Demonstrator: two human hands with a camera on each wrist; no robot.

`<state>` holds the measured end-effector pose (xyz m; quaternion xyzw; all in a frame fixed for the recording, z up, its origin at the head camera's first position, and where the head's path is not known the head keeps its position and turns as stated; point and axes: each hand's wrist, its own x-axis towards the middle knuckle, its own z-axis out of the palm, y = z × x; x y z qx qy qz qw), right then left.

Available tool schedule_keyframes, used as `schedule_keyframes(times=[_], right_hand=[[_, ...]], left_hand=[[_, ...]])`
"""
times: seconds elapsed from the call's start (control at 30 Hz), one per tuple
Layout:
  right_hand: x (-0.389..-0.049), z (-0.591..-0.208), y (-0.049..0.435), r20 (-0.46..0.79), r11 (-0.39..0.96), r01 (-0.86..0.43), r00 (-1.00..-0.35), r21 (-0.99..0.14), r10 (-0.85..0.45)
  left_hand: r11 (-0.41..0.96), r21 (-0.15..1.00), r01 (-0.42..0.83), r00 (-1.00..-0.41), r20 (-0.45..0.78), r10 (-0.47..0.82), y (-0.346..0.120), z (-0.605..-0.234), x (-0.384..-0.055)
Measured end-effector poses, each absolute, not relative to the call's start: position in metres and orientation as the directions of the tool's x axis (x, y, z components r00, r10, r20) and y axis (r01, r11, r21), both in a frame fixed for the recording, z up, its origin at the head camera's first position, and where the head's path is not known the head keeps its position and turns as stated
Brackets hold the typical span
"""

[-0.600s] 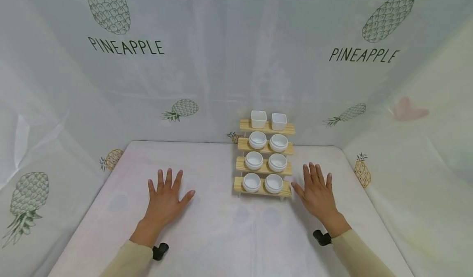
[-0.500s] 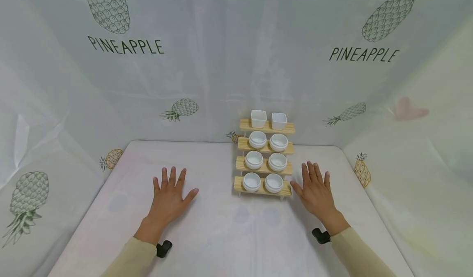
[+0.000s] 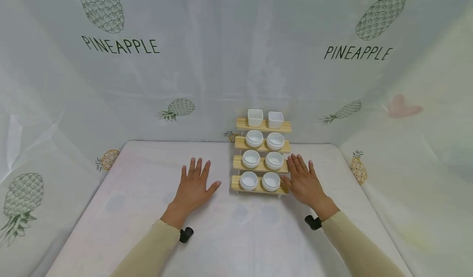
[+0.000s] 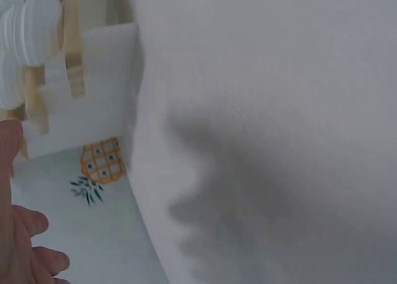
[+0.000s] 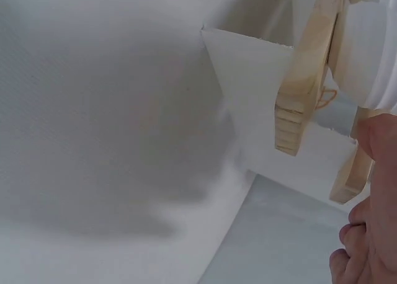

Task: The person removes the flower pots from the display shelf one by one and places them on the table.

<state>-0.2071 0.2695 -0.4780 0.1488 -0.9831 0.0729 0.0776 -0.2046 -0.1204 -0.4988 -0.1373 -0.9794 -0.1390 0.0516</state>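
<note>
A four-tier stand with pale wooden shelves (image 3: 236,182) holds white dishes in pairs. Two square cups (image 3: 255,118) occupy the top shelf, and round ramekins (image 3: 249,181) stand on the three lower ones. My right hand (image 3: 304,186) is spread beside the stand's right end, its thumb by the lowest shelf; whether it touches cannot be told. To the left of the stand, my left hand (image 3: 191,192) hovers apart from it with fingers straight and holds nothing. In the right wrist view, a wooden shelf end (image 5: 298,104) shows close to the right thumb.
The stand is on a table under a pale cloth (image 3: 229,236). Hanging sheets (image 3: 214,63) printed with pineapples enclose the table at the back and both sides. A black wrist camera (image 3: 186,234) is on the left wrist, another (image 3: 313,222) on the right.
My left hand has moved right, nearer the stand. My right hand has shifted left and slightly forward to the stand's right end. The dishes have stayed on their shelves.
</note>
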Motion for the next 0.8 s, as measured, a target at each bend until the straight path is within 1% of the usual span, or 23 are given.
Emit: schedule_keyframes(times=[0.17, 0.3, 0.6, 0.8], right_hand=[[-0.211, -0.478, 0.268, 0.161, 0.944, -0.320, -0.939, -0.083, -0.304], [-0.213, -0.478, 0.267, 0.156, 0.942, -0.328, -0.936, -0.069, -0.314], [-0.218, -0.478, 0.266, 0.136, 0.939, -0.340, -0.934, -0.048, -0.331], [-0.219, -0.479, 0.266, 0.130, 0.939, -0.342, -0.934, -0.047, -0.333]], left_hand=[[0.918, 0.250, 0.308, -0.951, 0.112, 0.289, -0.103, -0.497, -0.205], [0.908, 0.258, 0.332, -0.943, 0.125, 0.309, -0.094, -0.498, -0.203], [0.895, 0.260, 0.362, -0.931, 0.138, 0.337, -0.084, -0.499, -0.198], [0.881, 0.284, 0.379, -0.925, 0.152, 0.349, -0.080, -0.499, -0.194]])
